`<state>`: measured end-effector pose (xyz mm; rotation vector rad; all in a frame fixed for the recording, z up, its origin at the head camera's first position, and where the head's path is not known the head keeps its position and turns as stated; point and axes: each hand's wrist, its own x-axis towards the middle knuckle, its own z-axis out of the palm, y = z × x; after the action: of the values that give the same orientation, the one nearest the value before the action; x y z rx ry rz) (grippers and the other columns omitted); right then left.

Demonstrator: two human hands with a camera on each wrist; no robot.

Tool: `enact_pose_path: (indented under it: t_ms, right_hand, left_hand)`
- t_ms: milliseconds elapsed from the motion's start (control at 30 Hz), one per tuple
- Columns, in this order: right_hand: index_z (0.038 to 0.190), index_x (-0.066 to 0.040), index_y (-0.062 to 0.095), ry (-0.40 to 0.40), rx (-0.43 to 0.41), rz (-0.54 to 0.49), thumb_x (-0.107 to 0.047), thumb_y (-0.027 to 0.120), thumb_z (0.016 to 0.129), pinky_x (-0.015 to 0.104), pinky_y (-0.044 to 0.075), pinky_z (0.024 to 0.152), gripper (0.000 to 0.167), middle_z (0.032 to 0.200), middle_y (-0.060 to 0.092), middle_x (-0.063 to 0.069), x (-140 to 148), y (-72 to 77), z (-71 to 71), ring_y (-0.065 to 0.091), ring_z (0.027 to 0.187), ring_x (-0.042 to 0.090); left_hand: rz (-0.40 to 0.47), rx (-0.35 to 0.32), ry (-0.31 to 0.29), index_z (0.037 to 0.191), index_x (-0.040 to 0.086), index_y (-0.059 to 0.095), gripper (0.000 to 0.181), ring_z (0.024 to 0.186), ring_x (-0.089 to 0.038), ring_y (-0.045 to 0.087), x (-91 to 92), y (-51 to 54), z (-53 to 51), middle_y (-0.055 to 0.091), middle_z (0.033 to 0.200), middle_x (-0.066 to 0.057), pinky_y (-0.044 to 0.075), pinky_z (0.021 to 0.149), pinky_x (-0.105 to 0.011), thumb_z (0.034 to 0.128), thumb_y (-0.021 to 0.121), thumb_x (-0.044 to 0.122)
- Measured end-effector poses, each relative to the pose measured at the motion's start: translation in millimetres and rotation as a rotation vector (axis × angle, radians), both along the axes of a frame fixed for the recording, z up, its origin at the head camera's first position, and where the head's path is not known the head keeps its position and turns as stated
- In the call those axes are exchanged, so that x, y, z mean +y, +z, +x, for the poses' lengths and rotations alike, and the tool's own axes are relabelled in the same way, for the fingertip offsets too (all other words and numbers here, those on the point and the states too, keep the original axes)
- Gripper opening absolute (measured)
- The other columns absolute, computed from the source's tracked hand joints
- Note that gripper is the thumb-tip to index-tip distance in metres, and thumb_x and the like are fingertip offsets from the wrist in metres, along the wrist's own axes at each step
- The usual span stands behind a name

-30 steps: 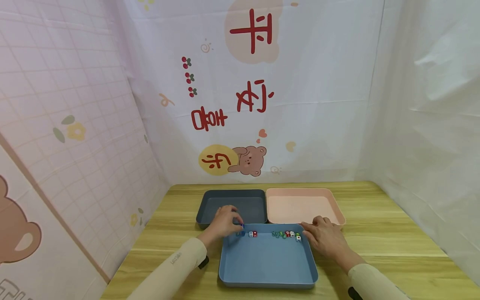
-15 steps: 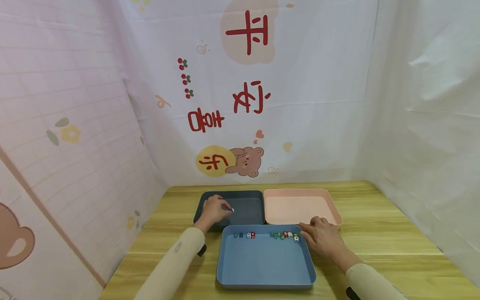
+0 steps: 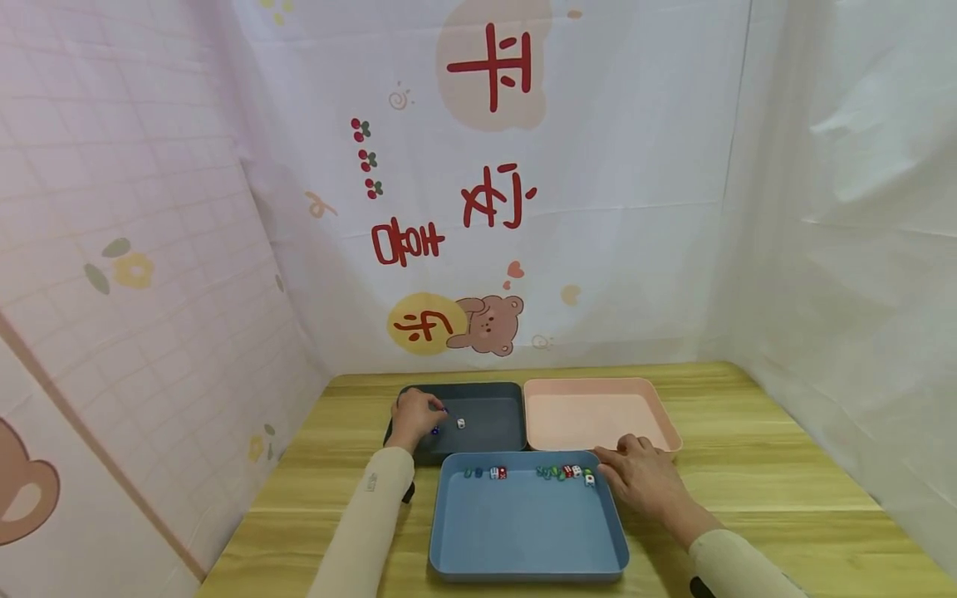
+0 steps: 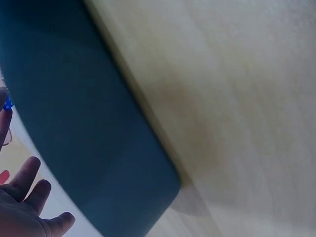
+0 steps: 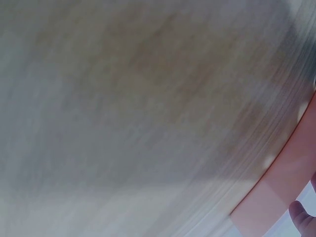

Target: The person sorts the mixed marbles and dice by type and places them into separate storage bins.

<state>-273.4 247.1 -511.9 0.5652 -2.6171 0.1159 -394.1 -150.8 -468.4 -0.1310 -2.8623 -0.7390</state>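
Observation:
My left hand (image 3: 414, 417) is over the dark tray (image 3: 489, 404), thumb and finger pinching a small blue die (image 3: 444, 409). In the left wrist view the blue die (image 4: 8, 104) shows between fingertips, the other fingers spread. A white die (image 3: 460, 423) and a dark blue one (image 3: 435, 430) lie in that tray. My right hand (image 3: 646, 477) rests at the top right corner of the blue tray (image 3: 527, 527), fingers loosely bent. Along that tray's far side lie red-and-white dice (image 3: 498, 473), small green pieces (image 3: 552, 473) and more dice (image 3: 571, 472).
A pink tray (image 3: 594, 411) stands right of the dark one, behind the blue tray. All three are on a wooden table (image 3: 777, 473). Printed white cloth (image 3: 635, 208) hangs behind and at both sides.
My left hand has moved from the blue tray's top left corner up and left into the dark tray. Two dice now lie there. My right hand has stayed in place.

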Motion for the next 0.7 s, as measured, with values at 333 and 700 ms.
enact_pose_path:
  t_ms: [333,700]
  right_hand:
    - [0.122,-0.021,0.073,0.011,0.039,-0.006,-0.033,0.068,0.093,0.049,0.049,0.066,0.032,0.1,0.057,0.009,2.9,-4.9,-0.5,0.056,0.091,0.032]
    - [0.122,-0.022,0.073,0.004,0.031,-0.005,-0.034,0.067,0.094,0.046,0.048,0.064,0.031,0.1,0.058,0.009,1.7,-2.9,-0.4,0.055,0.089,0.029]
  left_hand:
    - [-0.004,-0.008,0.024,0.087,0.017,0.076,0.008,0.124,-0.044,0.043,0.8,-7.5,-1.3,0.059,0.121,-0.016,0.024,0.106,-0.069,0.0893,0.075,0.024]
    - [-0.006,-0.009,0.013,0.111,0.013,0.075,0.025,0.126,-0.048,0.042,3.3,-9.9,-4.5,0.056,0.128,-0.02,0.023,0.105,-0.071,0.0899,0.075,0.026]
